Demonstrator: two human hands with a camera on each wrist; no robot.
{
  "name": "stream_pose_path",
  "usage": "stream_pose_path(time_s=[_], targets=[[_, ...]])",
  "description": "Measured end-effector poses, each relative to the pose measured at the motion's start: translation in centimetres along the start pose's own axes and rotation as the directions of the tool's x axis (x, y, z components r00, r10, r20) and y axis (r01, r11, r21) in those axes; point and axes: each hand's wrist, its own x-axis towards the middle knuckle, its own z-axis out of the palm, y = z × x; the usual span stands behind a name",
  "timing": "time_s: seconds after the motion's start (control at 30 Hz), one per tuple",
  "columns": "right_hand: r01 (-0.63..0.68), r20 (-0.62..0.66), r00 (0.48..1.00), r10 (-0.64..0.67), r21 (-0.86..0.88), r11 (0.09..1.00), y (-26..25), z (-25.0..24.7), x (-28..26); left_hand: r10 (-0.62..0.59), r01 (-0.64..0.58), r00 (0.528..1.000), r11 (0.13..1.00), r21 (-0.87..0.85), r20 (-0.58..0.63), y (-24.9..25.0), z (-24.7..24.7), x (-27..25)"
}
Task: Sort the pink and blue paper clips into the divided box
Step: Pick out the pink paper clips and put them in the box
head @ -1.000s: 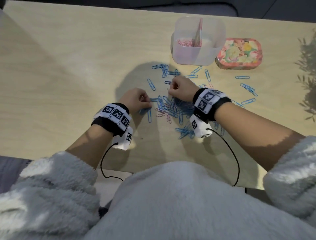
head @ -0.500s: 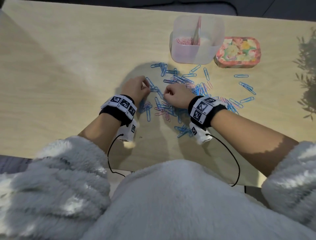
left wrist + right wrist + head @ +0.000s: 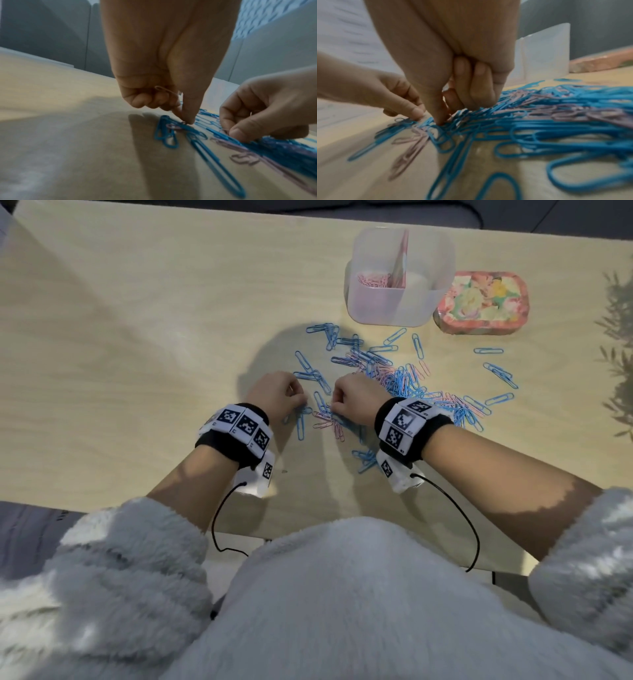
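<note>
Blue and pink paper clips (image 3: 394, 378) lie heaped and scattered mid-table. The clear divided box (image 3: 397, 302) stands behind them, with pink clips (image 3: 373, 280) in its left compartment. My left hand (image 3: 301, 402) is at the heap's left edge. Its curled fingers hold a pink clip (image 3: 167, 92), while thumb and forefinger (image 3: 186, 121) pinch down on another clip on the table. My right hand (image 3: 334, 402) is close beside it, fingers curled, thumb and forefinger (image 3: 442, 121) pinching a clip in the heap; blur hides its colour.
A flowered pink tin (image 3: 481, 302) sits right of the box. Stray blue clips (image 3: 500, 374) lie to the right of the heap. Bare wooden table (image 3: 137, 354) stretches to the left. The near table edge runs just under my forearms.
My right hand has drawn back toward me, from the heap's far side to its near left. The left hand went forward, then settled beside it. The hands are now closer together.
</note>
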Motion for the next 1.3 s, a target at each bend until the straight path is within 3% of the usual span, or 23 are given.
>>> stream_pose_path(time_s=[0.17, 0.33, 0.43, 0.53, 0.67, 0.87, 0.97, 1.03, 1.1, 1.2, 1.3], targets=[[-0.109, -0.161, 0.970, 0.180, 0.376, 0.920, 2.5, -2.8, -0.5, -0.026, 0.027, 0.999, 0.999, 0.037, -0.027, 0.0, -0.3, 0.2], [-0.225, -0.081, 0.929, 0.360, 0.649, 0.727, 4.6, -4.4, -0.7, -0.002, 0.002, 1.000, 0.993, 0.114, 0.003, 0.1, -0.2, 0.1], [-0.210, -0.118, 0.939, 0.324, 0.551, 0.808, 3.5, -4.1, -0.7, 0.011, -0.014, 1.000, 0.992, 0.122, 0.029, 0.6, -0.2, 0.0], [-0.167, -0.144, 0.968, 0.208, 0.254, 0.953, 1.9, -3.2, -0.1, 0.052, -0.055, 0.998, 0.976, 0.212, 0.023, 1.5, -0.1, -0.1], [-0.170, -0.123, 0.978, 0.169, 0.005, 0.985, 0.8, -1.9, 0.4, 0.049, -0.063, 0.997, 0.949, 0.309, 0.052, 2.0, 0.1, -0.1], [-0.261, -0.133, 0.949, 0.286, 0.180, 0.948, 2.2, -2.0, 0.4, 0.030, -0.046, 0.992, 0.990, 0.132, 0.120, 1.6, -1.2, 0.0], [-0.151, -0.256, 0.931, 0.259, 0.377, 0.914, 2.1, -2.4, -0.4, 0.012, -0.008, 0.998, 0.998, -0.054, 0.069, 0.9, -2.2, 0.1], [-0.094, -0.195, 0.952, 0.238, 0.554, 0.827, 1.3, -2.6, -1.1, -0.026, 0.029, 0.999, 0.992, -0.121, 0.024, 0.3, -2.7, 0.0], [-0.119, -0.060, 0.975, 0.213, 0.668, 0.734, 0.4, -2.2, -1.4, -0.060, 0.060, 0.998, 0.994, -0.091, -0.005, 0.0, -2.8, 0.0], [-0.097, -0.021, 0.992, 0.127, 0.531, 0.842, -0.9, -1.4, -1.5, -0.084, 0.084, 0.996, 0.996, 0.017, 0.014, 0.1, -2.3, -0.1], [-0.012, -0.064, 0.998, 0.020, 0.131, 0.991, -1.5, 0.2, -1.9, -0.093, 0.090, 0.996, 0.988, 0.125, 0.018, 0.7, -1.6, -0.6]])
